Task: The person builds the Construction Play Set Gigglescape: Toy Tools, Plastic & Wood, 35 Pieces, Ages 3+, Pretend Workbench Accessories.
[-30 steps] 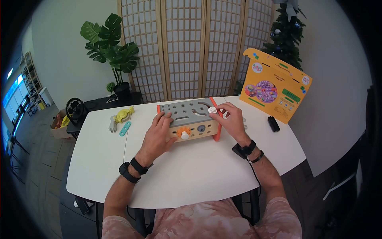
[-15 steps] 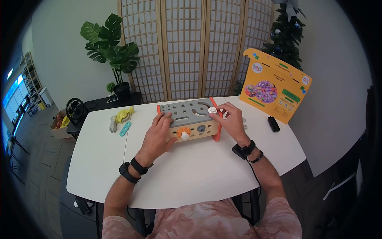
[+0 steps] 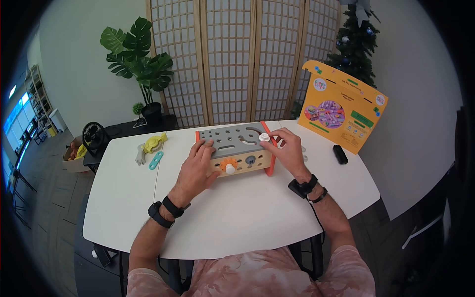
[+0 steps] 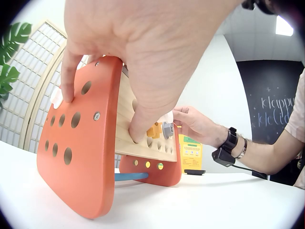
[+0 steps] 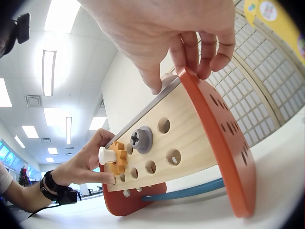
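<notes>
A toy workbench (image 3: 232, 140) stands on the white table, with a grey slotted top, a wooden front panel and orange-red end boards. My left hand (image 3: 196, 166) grips its left end, the thumb against the wooden front and fingers over the top and end board. At the top's right corner, my right hand (image 3: 289, 151) pinches a white knob (image 3: 264, 137) between thumb and fingers. An orange gear (image 5: 118, 158) with a white peg (image 5: 106, 155) through it sits on the front panel. Beside the gear is a grey cross-slotted screw (image 5: 141, 139). A blue bar (image 5: 190, 190) runs underneath between the end boards.
On the table's left lie a yellow toy piece (image 3: 155, 142), a pale grey piece (image 3: 140, 154) and a teal strip with holes (image 3: 156, 160). A yellow box (image 3: 341, 106) stands at the back right, a black object (image 3: 340, 154) before it.
</notes>
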Available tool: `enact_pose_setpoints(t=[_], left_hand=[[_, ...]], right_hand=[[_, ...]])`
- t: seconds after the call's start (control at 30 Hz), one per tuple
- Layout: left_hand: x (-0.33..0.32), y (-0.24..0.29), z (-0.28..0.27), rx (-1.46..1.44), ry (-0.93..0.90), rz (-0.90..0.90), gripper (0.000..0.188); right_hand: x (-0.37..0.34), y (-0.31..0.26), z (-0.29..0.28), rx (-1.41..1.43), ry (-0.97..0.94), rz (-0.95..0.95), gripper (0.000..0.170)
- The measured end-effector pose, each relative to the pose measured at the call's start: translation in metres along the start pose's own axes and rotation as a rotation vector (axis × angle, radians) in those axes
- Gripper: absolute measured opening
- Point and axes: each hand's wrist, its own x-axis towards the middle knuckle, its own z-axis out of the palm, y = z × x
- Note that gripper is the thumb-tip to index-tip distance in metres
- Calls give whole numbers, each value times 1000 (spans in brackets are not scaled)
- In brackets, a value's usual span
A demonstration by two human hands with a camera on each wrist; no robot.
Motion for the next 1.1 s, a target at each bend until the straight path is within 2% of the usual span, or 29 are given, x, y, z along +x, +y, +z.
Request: enact_pose_setpoints(t=[0.23,0.33,0.4,0.43,0.5,0.53,0.6,0.77,0.87,0.93,0.97,1.07,1.1], left_hand=[[0,0,-2,-9,3,4,70],[0,-1,0,-14,9,3,70],[-1,-3,2,-4,13,8,70],[-1,-3,2,3,15,13,71],[-1,-2,1,0,24,22,69],[-2,-2,0,-4,30,31,68],[-2,-3,1,5,23,33,70],[-1,-5,-3,2,-5,19,74],[4,-17,-19,-56,-88,29,66],[5,-41,-25,-394,-34,22,54],[6,-50,-30,-344,28,8,45],[3,-100,-36,-141,234,-85,43],[-1,-128,-35,-59,247,-158,43]], right_hand=[[-2,0,-2,-1,-4,-13,35],[-2,-3,-4,-17,-40,-6,43],[-3,-7,-6,39,-82,24,59],[-5,-1,-4,38,-82,22,59],[-8,7,-1,-130,-95,-133,80],[-10,10,-2,-129,-96,-134,80],[-10,-10,-10,139,-368,128,91],[-14,1,-10,50,-368,88,91],[-14,1,-9,3,-361,69,86],[-13,3,-10,-8,-359,46,84],[-12,5,-9,-7,-352,42,83],[-11,1,-10,-8,-364,50,84],[-12,2,-10,-3,-377,88,84]])
